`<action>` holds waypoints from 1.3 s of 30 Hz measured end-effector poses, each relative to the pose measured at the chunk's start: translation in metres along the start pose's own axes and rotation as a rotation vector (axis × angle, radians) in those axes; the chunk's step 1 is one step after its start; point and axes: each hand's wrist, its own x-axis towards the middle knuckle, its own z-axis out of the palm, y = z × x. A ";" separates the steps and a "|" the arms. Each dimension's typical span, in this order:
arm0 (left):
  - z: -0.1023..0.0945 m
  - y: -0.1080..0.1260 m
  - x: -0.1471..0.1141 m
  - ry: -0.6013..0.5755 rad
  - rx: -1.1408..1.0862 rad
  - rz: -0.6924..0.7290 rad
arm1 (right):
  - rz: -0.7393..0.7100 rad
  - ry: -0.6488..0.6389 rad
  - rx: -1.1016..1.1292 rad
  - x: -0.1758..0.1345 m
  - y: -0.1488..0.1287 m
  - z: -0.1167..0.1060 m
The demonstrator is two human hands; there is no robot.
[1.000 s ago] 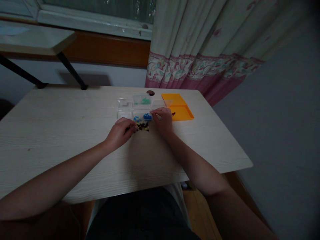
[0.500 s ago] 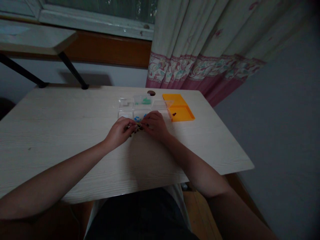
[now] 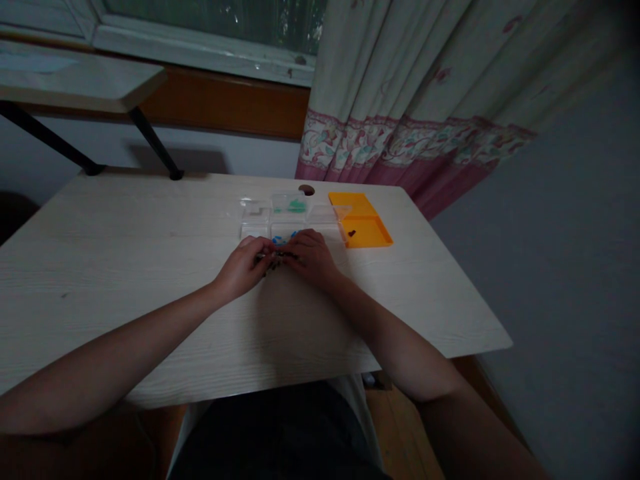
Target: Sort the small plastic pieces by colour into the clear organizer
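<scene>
My left hand (image 3: 246,265) and my right hand (image 3: 316,259) meet over a small pile of dark and light bits (image 3: 275,264) on the table. The left fingers are pinched together at the pile's left side, on something too small to name. From the right, my other hand has its thumb and fingers bent in towards the same spot; what it holds is hidden. Just behind the fingertips, small blue pieces (image 3: 278,240) lie in a clear plastic compartment box (image 3: 256,229). Green pieces (image 3: 297,206) show in a clear compartment farther back.
To the right of the clear box lies an open yellow case (image 3: 367,231) with a small dark piece (image 3: 352,233) in it. A round hole (image 3: 307,191) is cut near the back edge of the pale table (image 3: 150,267). A raised shelf (image 3: 85,77) stands at the back left.
The camera view has shifted slightly, so the table sits a little lower and to the right. Both hands stay at the pile, with only small finger movements.
</scene>
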 end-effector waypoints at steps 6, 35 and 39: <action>0.001 -0.001 0.000 -0.025 0.002 0.024 | -0.006 0.017 0.009 0.000 0.003 0.000; 0.003 -0.002 -0.002 -0.036 0.023 0.063 | -0.058 0.035 0.055 0.001 0.003 -0.003; 0.003 -0.002 -0.002 -0.020 0.021 0.064 | -0.027 0.032 0.060 0.000 0.006 -0.004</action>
